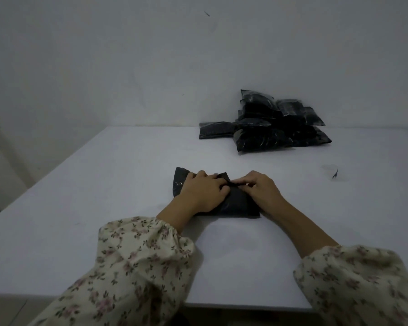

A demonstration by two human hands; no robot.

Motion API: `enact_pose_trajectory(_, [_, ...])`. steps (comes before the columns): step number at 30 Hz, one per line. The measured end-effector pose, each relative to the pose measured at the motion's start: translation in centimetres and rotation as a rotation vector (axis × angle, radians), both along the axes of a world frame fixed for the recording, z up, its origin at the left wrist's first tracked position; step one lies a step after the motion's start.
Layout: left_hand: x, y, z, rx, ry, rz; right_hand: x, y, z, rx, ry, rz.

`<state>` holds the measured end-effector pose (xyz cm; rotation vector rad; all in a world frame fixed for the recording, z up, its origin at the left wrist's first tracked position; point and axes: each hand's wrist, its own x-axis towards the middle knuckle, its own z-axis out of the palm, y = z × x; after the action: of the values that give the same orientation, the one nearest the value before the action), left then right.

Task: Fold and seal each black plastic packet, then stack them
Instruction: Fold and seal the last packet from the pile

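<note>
A black plastic packet (239, 204) lies flat on the white table (104, 184), near its middle. My left hand (201, 190) lies on the packet's left half, fingers curled onto its top flap. My right hand (260, 188) pinches the same flap from the right, fingertips meeting the left hand's at the packet's centre. Both hands cover most of the packet's upper edge. A pile of several black packets (271, 123) sits at the table's far edge against the wall.
A small dark scrap (335, 174) lies on the table to the right of my hands. The white wall (151, 67) rises directly behind the table. The table's left edge runs diagonally toward the near left corner.
</note>
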<state>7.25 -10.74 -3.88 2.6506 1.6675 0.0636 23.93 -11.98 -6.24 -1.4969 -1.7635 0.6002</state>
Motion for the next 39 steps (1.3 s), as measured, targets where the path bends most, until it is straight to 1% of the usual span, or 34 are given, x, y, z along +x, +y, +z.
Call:
enact_pose_trajectory(2, [-0.2, 0.1, 0.0, -0.038, -0.038, 0.035, 0.5, 0.1, 0.2, -0.039, -0.070, 0.063])
enact_pose_trajectory(4, [-0.5, 0.2, -0.1, -0.069, -0.157, 0.063, 0.8, 0.2, 0.2, -0.062, -0.150, 0.074])
enact_pose_trajectory(6, [-0.8, 0.2, -0.2, -0.048, -0.356, 0.064, 0.5, 0.2, 0.3, -0.095, -0.216, 0.057])
enact_pose_trajectory(8, [-1.0, 0.0, -0.3, 0.065, -0.582, 0.124, -0.3, 0.2, 0.8, -0.146, -0.213, -0.008])
enact_pose_trajectory(10, [-1.2, -0.4, -0.5, 0.219, -0.734, 0.352, -1.2, 0.5, 1.4, -0.172, -0.178, -0.060])
enact_pose_trajectory(11, [-1.3, -0.5, -0.5, 0.237, -0.781, 0.493, -1.7, 0.7, 1.7, -0.190, -0.167, -0.053])
enact_pose_trajectory(12, [-1.4, -0.7, -0.5, 0.199, -0.820, 0.611, -2.2, 0.9, 2.1, -0.217, -0.153, -0.038])
enact_pose_trajectory(13, [-1.6, -0.9, -0.5, 0.139, -0.852, 0.685, -2.6, 1.1, 2.5, -0.253, -0.129, -0.027])
enact_pose_trajectory(14, [-1.7, -0.9, -0.7, 0.084, -0.882, 0.716, -2.9, 1.3, 2.9, -0.286, -0.092, -0.022])
enact_pose_trajectory(16, [-2.0, -0.8, -1.1, 0.035, -0.964, 0.690, -3.1, 1.6, 3.5, -0.364, -0.007, -0.045])
enact_pose_trajectory(18, [-2.2, -0.8, -1.3, 0.051, -1.066, 0.624, -2.9, 1.8, 3.8, -0.467, 0.050, -0.068])
enact_pose_trajectory(20, [-2.3, -1.0, -1.5, 0.077, -1.236, 0.555, -2.3, 2.2, 4.0, -0.544, 0.126, -0.072])
enact_pose_trajectory(22, [-2.6, -0.8, -1.6, 0.064, -1.423, 0.549, -2.0, 2.1, 4.0, -0.561, 0.287, -0.057])
enact_pose_trajectory(23, [-2.8, -0.8, -1.5, -0.009, -1.514, 0.574, -1.8, 2.0, 4.0, -0.545, 0.357, -0.051])
enact_pose_trajectory(24, [-3.1, -0.5, -1.3, -0.124, -1.613, 0.610, -1.6, 1.7, 4.0, -0.520, 0.409, -0.046])
enact_pose_trajectory(26, [-4.1, 0.1, -0.5, -0.457, -1.767, 0.644, -1.4, 1.3, 4.1, -0.475, 0.503, -0.038])
enact_pose_trajectory(27, [-4.5, 0.0, 0.2, -0.586, -1.788, 0.629, -1.4, 1.3, 4.1, -0.460, 0.552, -0.031])
enact_pose_trajectory(28, [-4.9, 0.0, 0.9, -0.675, -1.779, 0.604, -1.2, 1.2, 4.2, -0.444, 0.599, -0.021])
enact_pose_trajectory(29, [-5.2, 0.1, 1.4, -0.724, -1.747, 0.579, -1.1, 1.3, 4.3, -0.429, 0.642, -0.011])
enact_pose_trajectory(30, [-5.4, 0.2, 1.7, -0.753, -1.733, 0.540, -0.9, 1.3, 4.4, -0.416, 0.672, 0.001])
enact_pose_trajectory(32, [-5.8, 0.5, 1.8, -0.720, -1.722, 0.441, -0.7, 1.3, 4.7, -0.397, 0.701, 0.034])
enact_pose_trajectory(34, [-5.9, 0.6, 1.5, -0.562, -1.674, 0.366, -0.6, 1.2, 4.8, -0.383, 0.693, 0.071])
enact_pose_trajectory(35, [-5.9, 0.6, 1.3, -0.430, -1.601, 0.354, -0.7, 1.1, 4.7, -0.371, 0.674, 0.080])
enact_pose_trajectory(37, [-5.6, 0.4, 0.9, -0.106, -1.372, 0.320, -0.9, 0.8, 4.6, -0.331, 0.609, 0.077])
enact_pose_trajectory(39, [-5.2, 0.2, 0.4, 0.171, -1.160, 0.206, -1.2, 0.6, 4.4, -0.292, 0.548, 0.062])
